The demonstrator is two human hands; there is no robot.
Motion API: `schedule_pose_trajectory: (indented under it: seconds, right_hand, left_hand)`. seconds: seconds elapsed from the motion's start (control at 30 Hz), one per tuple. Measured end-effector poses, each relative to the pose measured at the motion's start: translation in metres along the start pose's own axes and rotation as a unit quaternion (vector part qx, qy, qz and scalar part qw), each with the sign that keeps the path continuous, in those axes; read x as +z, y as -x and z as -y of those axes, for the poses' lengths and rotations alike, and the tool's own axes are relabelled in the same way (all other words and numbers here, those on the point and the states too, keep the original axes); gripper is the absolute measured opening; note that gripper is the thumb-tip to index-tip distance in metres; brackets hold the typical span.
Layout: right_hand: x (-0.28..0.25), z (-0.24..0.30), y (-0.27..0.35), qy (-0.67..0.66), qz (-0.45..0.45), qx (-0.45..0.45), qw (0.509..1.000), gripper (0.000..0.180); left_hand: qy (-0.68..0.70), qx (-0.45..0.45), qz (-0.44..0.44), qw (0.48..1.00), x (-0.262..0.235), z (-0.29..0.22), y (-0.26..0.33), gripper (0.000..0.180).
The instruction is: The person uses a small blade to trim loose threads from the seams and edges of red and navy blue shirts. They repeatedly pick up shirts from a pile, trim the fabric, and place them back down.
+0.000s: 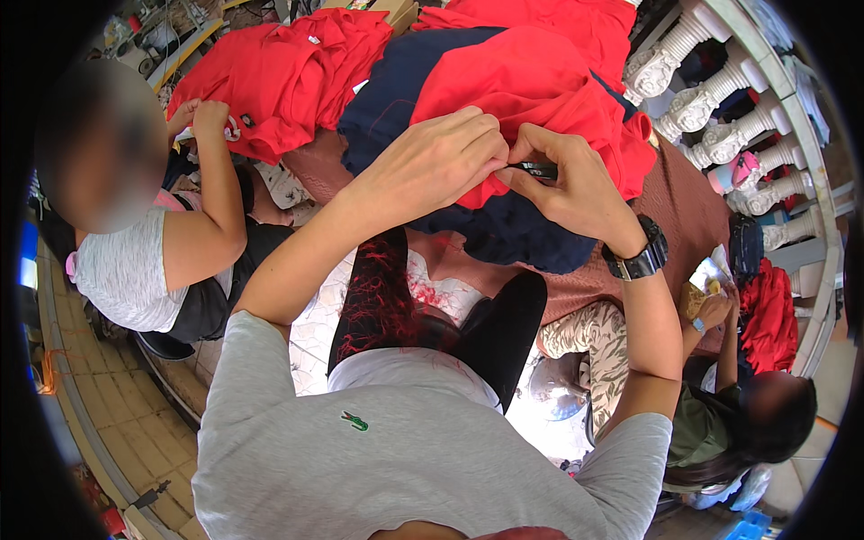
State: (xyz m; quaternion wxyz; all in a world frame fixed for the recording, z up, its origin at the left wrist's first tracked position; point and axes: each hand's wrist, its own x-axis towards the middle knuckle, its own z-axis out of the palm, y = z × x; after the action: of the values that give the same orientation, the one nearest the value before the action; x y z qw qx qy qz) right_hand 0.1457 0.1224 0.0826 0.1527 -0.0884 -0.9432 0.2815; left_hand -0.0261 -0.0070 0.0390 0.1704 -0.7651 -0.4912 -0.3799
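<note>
My left hand [450, 155] is closed, its fingers pinching at the edge of a red garment [513, 79]. Close against it, my right hand [569, 180] curls round a small dark tool [538, 169], mostly hidden by the fingers; its exact kind does not show. Both hands meet over the heaped cloth, fingertips nearly touching. Beneath the red garment lies dark navy cloth [382, 99], which also hangs toward my lap. Loose red threads [382, 288] are scattered over my black trouser leg.
A brown cloth [693, 207] covers the table under the garments. More red garments [288, 81] are piled at the far left. One person [202, 171] works at the left, another [711, 315] at the right. White balusters [711, 99] line the far right.
</note>
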Motion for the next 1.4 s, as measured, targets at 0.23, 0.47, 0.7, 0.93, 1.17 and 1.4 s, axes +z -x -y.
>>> schedule_pose_trajectory:
  seconds: [0.23, 0.47, 0.7, 0.93, 1.17, 1.4]
  right_hand:
    - [0.007, -0.004, -0.001, -0.018, -0.005, 0.004, 1.000, 0.020]
    - [-0.024, 0.019, 0.024, 0.060, -0.061, 0.029, 0.996, 0.046]
    - [-0.011, -0.012, 0.009, -0.011, -0.215, -0.031, 0.976, 0.020]
    - [-0.072, -0.016, -0.018, -0.312, -0.308, 0.035, 0.898, 0.016]
    - [-0.086, -0.001, -0.020, -0.385, -0.319, 0.035, 0.865, 0.019]
    - [-0.137, -0.020, -0.015, -0.365, -0.400, 0.010, 0.841, 0.017]
  left_hand:
    - [0.006, -0.006, -0.004, 1.000, -0.002, 0.001, -0.002, 0.018]
    - [0.245, -0.243, 0.087, 0.935, -0.042, -0.024, 0.032, 0.022]
    - [-0.011, -0.194, -0.041, 0.980, 0.012, 0.004, 0.049, 0.031]
    - [0.105, -0.212, -0.135, 0.962, 0.012, 0.042, 0.022, 0.045]
    - [0.008, -0.168, -0.243, 0.955, 0.031, 0.061, -0.023, 0.041]
    - [0.333, -0.226, -0.221, 0.888, 0.001, 0.105, -0.068, 0.011]
